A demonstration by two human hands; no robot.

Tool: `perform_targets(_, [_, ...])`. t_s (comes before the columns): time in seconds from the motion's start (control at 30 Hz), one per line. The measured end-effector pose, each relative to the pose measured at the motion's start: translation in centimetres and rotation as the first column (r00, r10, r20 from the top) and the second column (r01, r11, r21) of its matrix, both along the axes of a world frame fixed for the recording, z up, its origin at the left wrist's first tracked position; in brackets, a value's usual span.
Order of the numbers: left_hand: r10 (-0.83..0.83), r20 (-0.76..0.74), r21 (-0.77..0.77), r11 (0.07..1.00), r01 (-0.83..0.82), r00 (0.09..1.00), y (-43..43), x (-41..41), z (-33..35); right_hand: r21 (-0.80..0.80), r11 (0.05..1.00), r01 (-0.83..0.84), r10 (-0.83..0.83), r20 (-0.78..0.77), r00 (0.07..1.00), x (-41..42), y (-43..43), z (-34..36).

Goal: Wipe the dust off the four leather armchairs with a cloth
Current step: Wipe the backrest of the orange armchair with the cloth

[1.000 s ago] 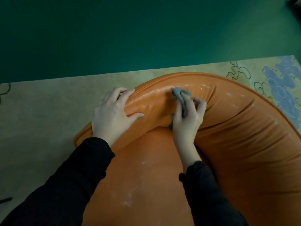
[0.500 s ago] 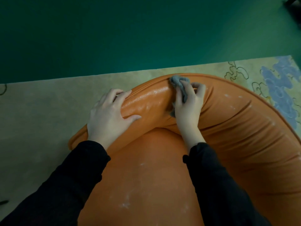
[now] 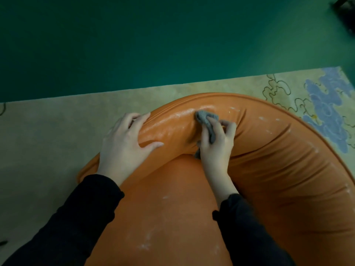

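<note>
Armchair point(image 3: 288, 179) of orange leather lies under both hands and fills the view from them down to the near edge. The right hand point(image 3: 215, 148) holds a small grey cloth point(image 3: 206, 120), crumpled, with the fingers curled round it. One fold comes up between the fingers and one end hangs out below the thumb. The cloth is pressed on the top of the padded backrest point(image 3: 269, 135), where the leather looks shiny.

The left hand point(image 3: 123, 146) rests on the same backrest, just left of the right hand but not touching it. Its fingers are laid straight over the outer side, its thumb is spread apart on the inner side, and it holds nothing.

White dust marks point(image 3: 145, 245) are on the seat point(image 3: 172, 208) below the hands, between the two black sleeves point(image 3: 67, 227). Smaller marks are on the backrest to the right of the right hand. Beyond the hands a pale rug point(image 3: 48, 131) lies under the chair, and farther away is a green floor point(image 3: 153, 45).
</note>
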State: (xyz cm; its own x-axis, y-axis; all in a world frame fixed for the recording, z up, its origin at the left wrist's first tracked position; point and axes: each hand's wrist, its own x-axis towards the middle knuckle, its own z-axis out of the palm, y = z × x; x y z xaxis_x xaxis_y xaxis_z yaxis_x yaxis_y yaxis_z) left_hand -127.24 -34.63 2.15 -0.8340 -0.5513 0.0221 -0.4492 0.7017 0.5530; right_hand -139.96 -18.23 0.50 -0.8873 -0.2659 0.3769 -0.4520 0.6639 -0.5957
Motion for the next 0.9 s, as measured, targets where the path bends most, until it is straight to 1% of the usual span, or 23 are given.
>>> perform_targets(0.07, [-0.009, 0.011, 0.086, 0.996, 0.008, 1.0, -0.2, -0.3, -0.4, 0.001, 0.999, -0.04, 0.04, -0.017, 0.999, -0.2, 0.0, 0.7])
perform_targets(0.1, [-0.023, 0.022, 0.08, 0.997, 0.021, 0.999, -0.3, -0.9, -0.1, 0.006, 0.995, -0.095, 0.095, -0.045, 0.994, -0.4, -0.5, 1.3])
perform_targets(0.17, [-0.07, 0.028, 0.08, 0.995, 0.067, 0.997, -0.5, -2.8, -0.2, 0.034, 0.96, -0.278, 0.279, -0.039, 0.959, -1.2, -2.1, 2.5])
perform_targets(0.23, [-0.108, 0.027, 0.126, 0.987, 0.104, 0.994, -0.5, -4.7, -0.3, 0.15, 0.88, -0.451, 0.459, -0.016, 0.888, -1.5, -3.5, 2.7])
perform_targets(0.27, [-0.116, 0.037, 0.13, 0.985, 0.111, 0.993, -0.4, -5.5, -0.4, 0.202, 0.848, -0.49, 0.502, -0.011, 0.865, -1.9, -3.6, 2.5])
perform_targets(0.3, [-0.114, 0.055, 0.125, 0.986, 0.106, 0.992, -0.4, -5.9, -0.4, 0.235, 0.837, -0.493, 0.511, -0.018, 0.859, -2.5, -3.3, 2.4])
perform_targets(0.33, [-0.11, 0.075, 0.106, 0.989, 0.102, 0.991, -0.4, -6.1, -0.5, 0.251, 0.851, -0.462, 0.485, -0.037, 0.874, -3.4, -2.7, 2.2])
perform_targets(0.4, [-0.104, 0.112, 0.065, 0.993, 0.098, 0.988, -0.2, -6.0, -0.4, 0.246, 0.919, -0.307, 0.336, -0.087, 0.938, -5.4, -1.0, 2.3])
perform_targets(0.47, [-0.101, 0.111, 0.058, 0.994, 0.095, 0.989, -0.1, -5.9, -0.4, 0.222, 0.966, -0.135, 0.154, -0.072, 0.985, -6.6, 0.0, 2.9])
perform_targets(0.5, [-0.097, 0.103, 0.056, 0.994, 0.092, 0.99, -0.2, -6.0, -0.4, 0.215, 0.971, -0.102, 0.117, -0.058, 0.991, -6.9, 0.0, 3.0])
perform_targets(0.53, [-0.093, 0.091, 0.061, 0.994, 0.088, 0.991, -0.2, -6.1, -0.4, 0.206, 0.972, -0.113, 0.127, -0.056, 0.99, -6.7, -0.3, 3.1])
perform_targets(0.63, [-0.082, 0.07, 0.098, 0.992, 0.075, 0.994, -0.2, -6.3, -0.6, 0.185, 0.948, -0.258, 0.273, -0.059, 0.96, -5.0, -1.5, 2.5])
perform_targets(0.67, [-0.077, 0.055, 0.103, 0.992, 0.071, 0.996, -0.2, -6.4, -0.7, 0.19, 0.943, -0.273, 0.288, -0.056, 0.956, -4.5, -1.6, 2.1])
perform_targets(0.73, [-0.087, 0.007, 0.12, 0.989, 0.085, 0.996, 0.1, -6.9, -0.5, 0.181, 0.959, -0.219, 0.237, -0.079, 0.968, -4.5, -1.0, 1.4])
perform_targets(0.8, [-0.132, -0.031, 0.121, 0.984, 0.135, 0.991, 0.5, -8.1, -0.1, 0.154, 0.984, -0.084, 0.102, -0.112, 0.988, -5.3, 0.7, 1.1])
perform_targets(0.9, [-0.207, -0.064, 0.07, 0.975, 0.211, 0.976, 1.7, -10.9, 0.5, 0.066, 0.981, 0.185, -0.18, -0.078, 0.981, -6.4, 3.6, 0.8])
